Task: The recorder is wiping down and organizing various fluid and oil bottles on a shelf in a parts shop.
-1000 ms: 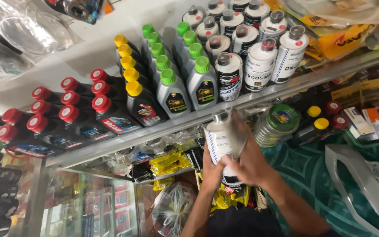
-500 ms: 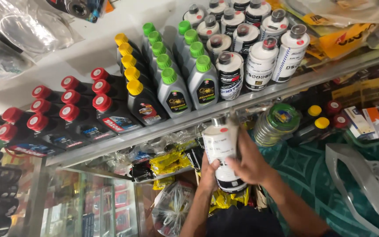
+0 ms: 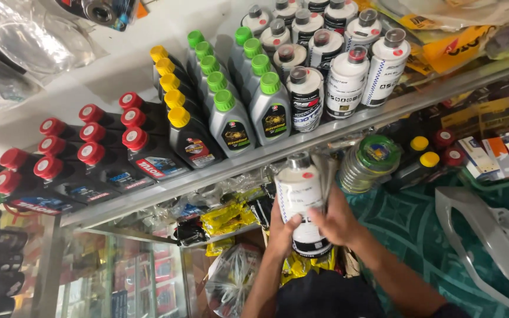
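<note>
White bottle (image 3: 303, 203) upright in both hands, cap uppermost.

The white bottle (image 3: 301, 206) has come lower: a second ago its cap was almost at the front edge of the shelf (image 3: 349, 126), now it sits clearly below that edge. Both hands went down with it. The right hand (image 3: 338, 222) now lies across the bottle's lower front, and the left hand (image 3: 281, 232) grips its side.

The held bottle (image 3: 303, 206) is white with a black base. Shelf bottles: red caps (image 3: 92, 138), yellow caps (image 3: 172, 94), green caps (image 3: 231, 70) — the floor (image 3: 402, 224) is patterned teal.
</note>
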